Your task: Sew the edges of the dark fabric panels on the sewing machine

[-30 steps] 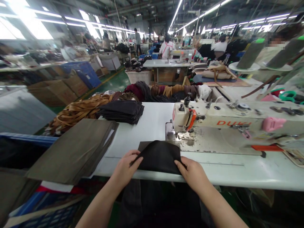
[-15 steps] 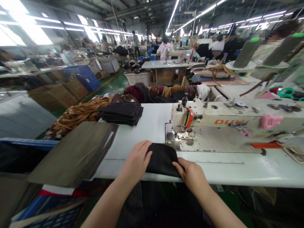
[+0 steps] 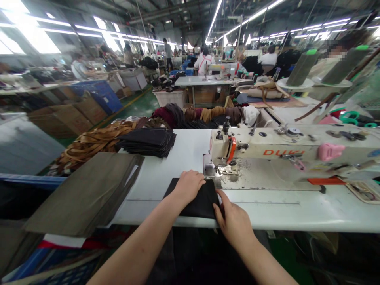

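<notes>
A black fabric piece [image 3: 198,208] lies nearly flat at the front of the white sewing table, just before the sewing machine's needle area. My left hand [image 3: 190,184] rests palm down across its upper part, with the fingers stretched out toward the right. At the piece's right edge is my right hand [image 3: 233,217], thumb and index finger closed on that edge; its other fingers are partly hidden. The sewing machine [image 3: 255,146] stands just beyond both hands, its presser foot [image 3: 225,170] apart from the fabric.
On the left are a stack of black pieces [image 3: 147,140] and a stack of olive-brown panels [image 3: 80,194]. Tan straps [image 3: 97,140] lie heaped behind these. Bundled cloth [image 3: 208,114] lines the table's far edge. Thread cones [image 3: 303,67] stand at right; people work farther back.
My left hand has slid right across the black piece, uncovering its left part. The piece now lies flatter. My right hand stays at its right edge. The view has shifted slightly.
</notes>
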Demonstrator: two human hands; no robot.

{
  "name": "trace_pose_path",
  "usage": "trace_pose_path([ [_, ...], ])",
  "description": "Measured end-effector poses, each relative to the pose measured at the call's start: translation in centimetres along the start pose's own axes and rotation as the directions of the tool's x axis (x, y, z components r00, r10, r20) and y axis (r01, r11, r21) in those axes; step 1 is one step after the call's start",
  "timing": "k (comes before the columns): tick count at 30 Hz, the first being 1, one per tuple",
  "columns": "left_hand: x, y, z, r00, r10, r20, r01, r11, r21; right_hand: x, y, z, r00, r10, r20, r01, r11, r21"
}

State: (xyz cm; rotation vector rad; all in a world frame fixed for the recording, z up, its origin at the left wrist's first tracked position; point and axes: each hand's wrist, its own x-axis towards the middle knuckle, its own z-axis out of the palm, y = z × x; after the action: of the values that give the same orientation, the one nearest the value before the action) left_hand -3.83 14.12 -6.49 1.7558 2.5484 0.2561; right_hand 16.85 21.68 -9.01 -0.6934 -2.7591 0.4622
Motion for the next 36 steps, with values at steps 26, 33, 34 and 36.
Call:
trace_pose_path([
  [26,0.6,0.3,0.3,0.998,-0.003,0.056,-0.003,0.993,0.119,0.3,-0.1,0.5,0.994,-0.108,-0.027,0.104,0.986,-0.128],
  [33,-0.4,1.3,-0.4,0.989,0.094,-0.110,-0.088,0.994,0.058,0.5,-0.2,0.5,0.995,-0.101,-0.003,0.099,0.977,-0.191],
  [34,-0.8,1.6,-0.3,0.981,0.148,-0.123,-0.148,0.989,0.016,0.6,-0.2,0.5,0.995,-0.099,0.001,0.097,0.977,-0.191],
  [36,-1.9,2.3,0.2,0.962,0.246,-0.120,-0.253,0.966,-0.048,0.6,-0.3,0.4,0.996,-0.092,0.011,0.092,0.979,-0.181],
])
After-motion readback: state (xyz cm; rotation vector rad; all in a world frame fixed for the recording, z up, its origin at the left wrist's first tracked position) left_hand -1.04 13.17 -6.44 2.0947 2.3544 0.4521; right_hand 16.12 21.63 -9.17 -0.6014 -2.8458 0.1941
